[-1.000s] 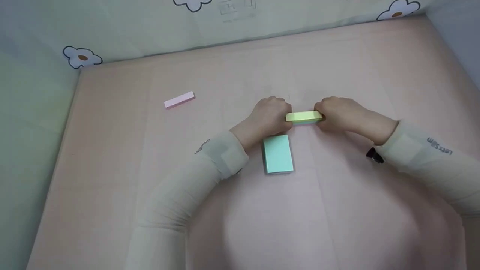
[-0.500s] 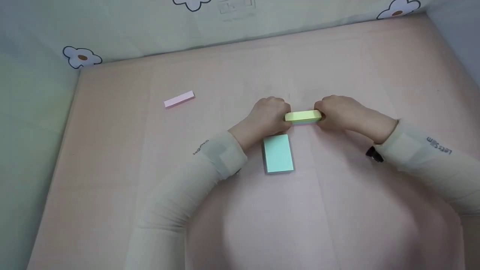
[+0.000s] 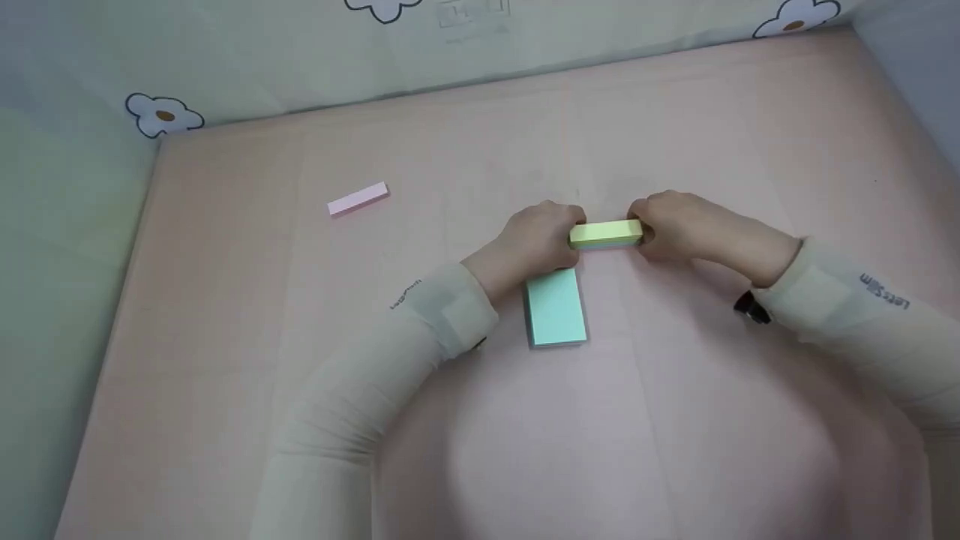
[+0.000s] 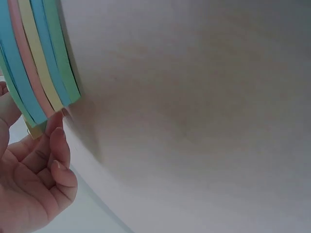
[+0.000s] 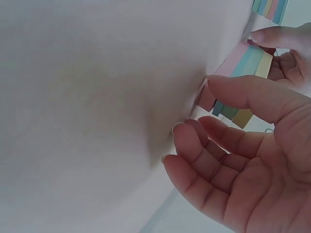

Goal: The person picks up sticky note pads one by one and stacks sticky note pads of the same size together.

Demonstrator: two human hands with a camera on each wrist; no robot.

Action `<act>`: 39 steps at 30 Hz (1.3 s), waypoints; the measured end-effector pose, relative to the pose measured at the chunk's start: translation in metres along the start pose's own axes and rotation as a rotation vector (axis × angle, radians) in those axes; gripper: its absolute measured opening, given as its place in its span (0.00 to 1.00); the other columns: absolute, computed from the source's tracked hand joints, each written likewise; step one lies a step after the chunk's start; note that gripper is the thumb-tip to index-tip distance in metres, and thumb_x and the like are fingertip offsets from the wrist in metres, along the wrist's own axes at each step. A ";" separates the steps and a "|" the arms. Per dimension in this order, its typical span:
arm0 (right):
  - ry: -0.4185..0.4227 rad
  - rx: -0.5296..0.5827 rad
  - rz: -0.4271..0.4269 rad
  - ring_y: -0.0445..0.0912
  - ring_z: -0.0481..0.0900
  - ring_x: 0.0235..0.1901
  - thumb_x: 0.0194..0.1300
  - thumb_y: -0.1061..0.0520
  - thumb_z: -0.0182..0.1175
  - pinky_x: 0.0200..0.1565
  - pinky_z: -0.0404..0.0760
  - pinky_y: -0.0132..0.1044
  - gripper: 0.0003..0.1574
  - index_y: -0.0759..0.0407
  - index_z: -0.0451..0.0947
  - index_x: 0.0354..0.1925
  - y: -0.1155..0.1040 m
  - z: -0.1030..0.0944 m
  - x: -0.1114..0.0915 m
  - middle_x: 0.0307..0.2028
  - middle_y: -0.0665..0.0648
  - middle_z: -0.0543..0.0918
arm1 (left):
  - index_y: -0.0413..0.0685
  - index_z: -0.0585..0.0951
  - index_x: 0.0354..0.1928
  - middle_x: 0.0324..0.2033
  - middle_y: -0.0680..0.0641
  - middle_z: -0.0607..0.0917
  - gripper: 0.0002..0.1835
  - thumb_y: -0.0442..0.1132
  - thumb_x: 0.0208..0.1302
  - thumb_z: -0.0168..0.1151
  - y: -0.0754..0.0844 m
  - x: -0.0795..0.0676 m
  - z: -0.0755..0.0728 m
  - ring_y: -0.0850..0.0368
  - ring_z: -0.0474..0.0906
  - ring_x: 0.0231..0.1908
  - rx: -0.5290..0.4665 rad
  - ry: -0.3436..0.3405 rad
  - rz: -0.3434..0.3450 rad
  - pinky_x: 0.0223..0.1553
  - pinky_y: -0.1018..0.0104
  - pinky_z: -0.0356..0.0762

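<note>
A small stack of sticky note pads [image 3: 606,233], yellow on top with teal and pink layers below, lies between my two hands in the head view. My left hand [image 3: 536,236] holds its left end, thumb on the near side and fingers on the far side. At the right end, my right hand [image 3: 675,226] has its thumb and curled fingers about the corner; the right wrist view shows the thumb [image 5: 238,92] against the pink layer. Just below my left hand lies a thicker stack of pads [image 3: 556,309], green on top, with striped blue, pink and yellow edges in the left wrist view.
A narrow pink block [image 3: 358,199] lies by itself farther back on the left of the pink-covered table [image 3: 225,315]. Pale curtain-like walls [image 3: 300,52] with flower prints border the table at the back and sides.
My left hand has shifted slightly toward me, its knuckles loosening a little, and now overlaps the green stack's far edge. The right fingers have also eased slightly. The stacks have barely moved.
</note>
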State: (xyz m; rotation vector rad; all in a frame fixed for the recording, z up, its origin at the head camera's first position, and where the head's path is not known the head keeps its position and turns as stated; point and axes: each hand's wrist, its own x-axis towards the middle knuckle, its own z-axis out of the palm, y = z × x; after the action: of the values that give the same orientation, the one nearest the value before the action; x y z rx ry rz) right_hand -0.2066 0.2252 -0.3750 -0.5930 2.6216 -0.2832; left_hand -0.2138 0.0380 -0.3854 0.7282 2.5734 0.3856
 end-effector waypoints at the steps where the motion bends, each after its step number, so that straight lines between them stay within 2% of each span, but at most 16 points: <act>1: -0.001 0.007 0.003 0.51 0.68 0.30 0.52 0.68 0.53 0.35 0.69 0.43 0.15 0.69 0.75 0.41 0.000 0.000 0.000 0.33 0.61 0.78 | 0.48 0.77 0.49 0.39 0.50 0.81 0.18 0.34 0.54 0.56 0.000 0.000 0.000 0.57 0.70 0.33 -0.010 -0.004 -0.007 0.33 0.69 0.67; 9: 0.003 0.004 0.002 0.49 0.65 0.24 0.49 0.70 0.51 0.29 0.66 0.38 0.08 0.66 0.75 0.31 0.000 -0.002 0.002 0.24 0.57 0.73 | 0.48 0.78 0.48 0.38 0.51 0.81 0.18 0.32 0.53 0.56 0.002 0.002 0.000 0.58 0.70 0.33 -0.031 -0.004 -0.027 0.34 0.69 0.68; 15: 0.028 -0.002 -0.012 0.48 0.65 0.24 0.49 0.70 0.53 0.28 0.65 0.38 0.05 0.66 0.74 0.28 0.000 0.000 0.001 0.23 0.57 0.72 | 0.48 0.78 0.49 0.40 0.51 0.82 0.18 0.32 0.54 0.57 0.005 0.004 0.000 0.58 0.71 0.33 -0.021 -0.006 -0.041 0.37 0.68 0.70; 25: 0.060 -0.055 -0.039 0.48 0.63 0.24 0.48 0.69 0.56 0.29 0.65 0.39 0.03 0.68 0.74 0.26 -0.002 0.002 0.001 0.21 0.56 0.70 | 0.46 0.78 0.48 0.40 0.51 0.82 0.18 0.29 0.54 0.56 0.008 0.003 0.000 0.59 0.69 0.32 0.005 -0.017 -0.039 0.33 0.70 0.68; 34: 0.053 -0.033 -0.039 0.49 0.66 0.24 0.49 0.69 0.56 0.29 0.67 0.40 0.08 0.69 0.75 0.32 -0.003 0.002 0.001 0.24 0.58 0.75 | 0.42 0.79 0.44 0.36 0.48 0.82 0.14 0.30 0.53 0.56 0.012 0.002 -0.001 0.59 0.69 0.29 0.015 0.000 -0.081 0.32 0.71 0.71; 39: 0.055 -0.039 -0.039 0.48 0.65 0.22 0.48 0.69 0.56 0.27 0.65 0.38 0.05 0.67 0.74 0.28 -0.003 0.002 0.001 0.21 0.57 0.72 | 0.42 0.79 0.46 0.38 0.47 0.82 0.15 0.30 0.55 0.57 0.012 0.005 0.000 0.58 0.70 0.30 0.008 -0.010 -0.095 0.35 0.70 0.73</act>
State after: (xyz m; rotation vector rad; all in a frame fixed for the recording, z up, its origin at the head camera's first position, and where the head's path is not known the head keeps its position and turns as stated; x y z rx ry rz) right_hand -0.2057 0.2218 -0.3765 -0.6583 2.6761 -0.2646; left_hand -0.2121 0.0506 -0.3829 0.6067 2.5896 0.3405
